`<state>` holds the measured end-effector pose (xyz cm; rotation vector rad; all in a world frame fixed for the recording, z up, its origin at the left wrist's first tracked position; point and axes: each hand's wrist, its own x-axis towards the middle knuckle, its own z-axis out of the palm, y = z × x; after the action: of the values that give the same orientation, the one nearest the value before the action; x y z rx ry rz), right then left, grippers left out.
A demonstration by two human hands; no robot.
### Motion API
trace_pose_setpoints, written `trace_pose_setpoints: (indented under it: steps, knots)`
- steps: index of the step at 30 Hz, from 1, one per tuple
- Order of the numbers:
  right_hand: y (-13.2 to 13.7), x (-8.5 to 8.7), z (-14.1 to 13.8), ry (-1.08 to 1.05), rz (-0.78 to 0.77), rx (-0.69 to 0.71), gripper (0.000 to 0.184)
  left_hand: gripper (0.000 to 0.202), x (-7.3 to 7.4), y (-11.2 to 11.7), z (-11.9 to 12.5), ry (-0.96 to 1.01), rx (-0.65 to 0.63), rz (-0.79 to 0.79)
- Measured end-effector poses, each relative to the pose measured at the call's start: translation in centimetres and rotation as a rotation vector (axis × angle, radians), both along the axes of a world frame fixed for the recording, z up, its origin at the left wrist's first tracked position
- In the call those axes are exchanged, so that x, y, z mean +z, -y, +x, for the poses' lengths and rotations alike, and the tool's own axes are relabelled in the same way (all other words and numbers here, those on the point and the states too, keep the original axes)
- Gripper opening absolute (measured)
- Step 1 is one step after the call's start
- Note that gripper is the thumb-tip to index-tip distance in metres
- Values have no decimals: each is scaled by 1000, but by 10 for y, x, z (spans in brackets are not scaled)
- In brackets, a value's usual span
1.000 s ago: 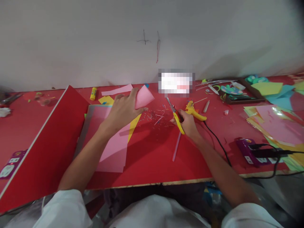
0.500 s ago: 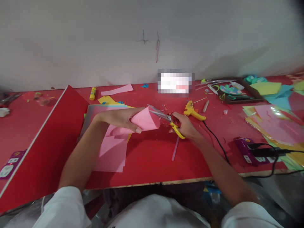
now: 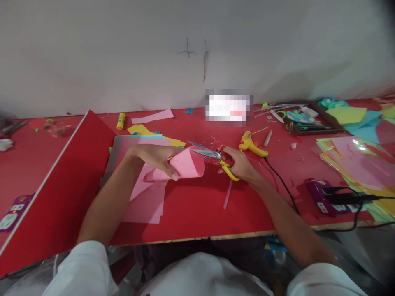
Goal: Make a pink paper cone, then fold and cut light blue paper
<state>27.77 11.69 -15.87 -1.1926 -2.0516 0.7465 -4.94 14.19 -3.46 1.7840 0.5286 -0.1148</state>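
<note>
My left hand point(image 3: 160, 159) is closed round a curled sheet of pink paper point(image 3: 187, 163), thumb on the near side and the other fingers mostly hidden behind it. In my right hand point(image 3: 237, 161) is a pair of scissors point(image 3: 227, 167) with yellow and red handles. Their blades point left and lie at the upper right edge of the pink paper, slightly apart. Beneath my left hand, flat pink sheets point(image 3: 148, 205) rest on the red table point(image 3: 203, 213). A thin translucent pink stick point(image 3: 227, 196) lies below the scissors.
Just right of my right hand lies a yellow glue gun point(image 3: 251, 144) with its black cord. A purple power strip point(image 3: 327, 199) and piled coloured paper point(image 3: 354, 160) are farther right. On the left stand a red panel point(image 3: 61, 181) and a yellow glue stick point(image 3: 121, 121).
The curled pink paper has tilted downward and shifted slightly left in my left hand. The scissor blades have turned a little flatter across its edge and look closer together.
</note>
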Motion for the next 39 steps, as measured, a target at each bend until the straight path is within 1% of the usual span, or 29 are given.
trace_pose_setpoints:
  steps: [2,6,13,23,28,32,36,39]
  knots:
    - [0,-1,0,7,-3,0,48,66,-1,-1,0,2,3,4]
    - [-2,0,1,-6,-20,2,51,82,-1,-5,-3,-28,11,34]
    - [0,2,-1,-15,-49,29,54,81,2,-4,2,-18,-55,34]
    - [3,3,-2,-20,-59,50,51,92,4,-2,6,-25,-19,21]
    - [5,5,-4,-20,-50,24,50,85,0,-3,6,7,-53,6]
    - [5,5,-4,-12,-36,21,50,77,-2,-3,6,52,-45,-27]
    - [5,5,-5,-13,-11,25,53,70,-4,-3,6,78,-42,-23]
    - [5,6,-6,-16,0,8,56,69,-7,-4,6,96,-60,-11]
